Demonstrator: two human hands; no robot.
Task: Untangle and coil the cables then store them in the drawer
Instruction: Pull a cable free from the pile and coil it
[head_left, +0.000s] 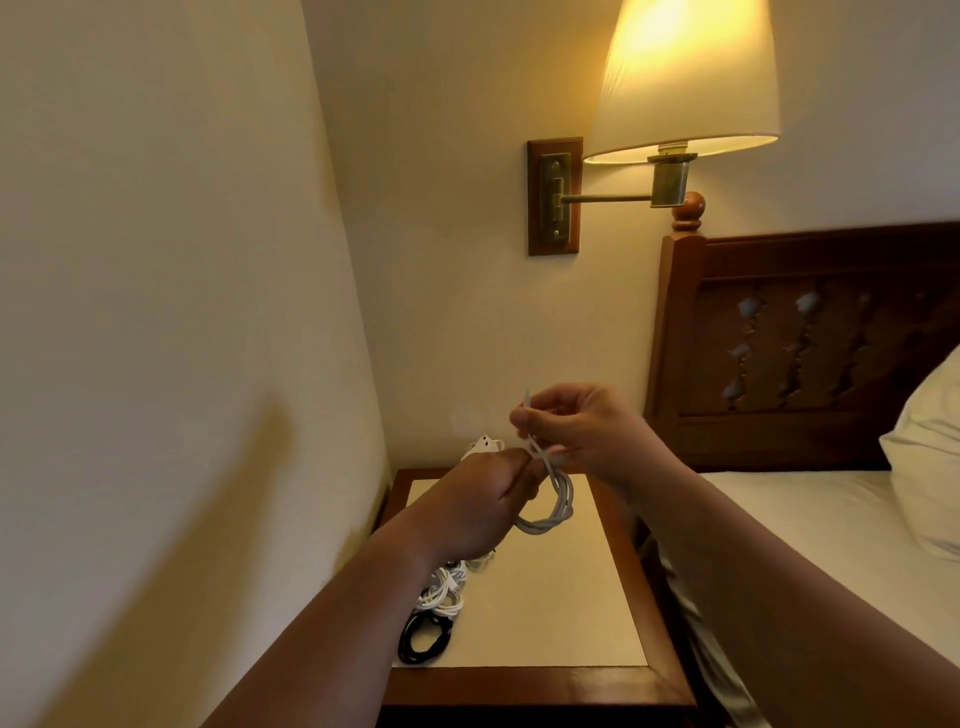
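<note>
A grey-white cable (558, 506) hangs in a small coil above the nightstand (545, 613). My left hand (478, 504) grips the top of that coil. My right hand (582, 431) pinches the cable's loose end, which sticks up beside the coil. On the nightstand's left side lie a coiled white cable (444, 592) and a coiled black cable (426, 636). A white charger plug (482, 446) shows behind my left hand. No drawer is in view.
A wall (156, 312) runs close along the left of the nightstand. The bed (831, 530) with a pillow (930, 467) and a wooden headboard (810, 338) stands on the right. A lit wall lamp (685, 78) hangs above.
</note>
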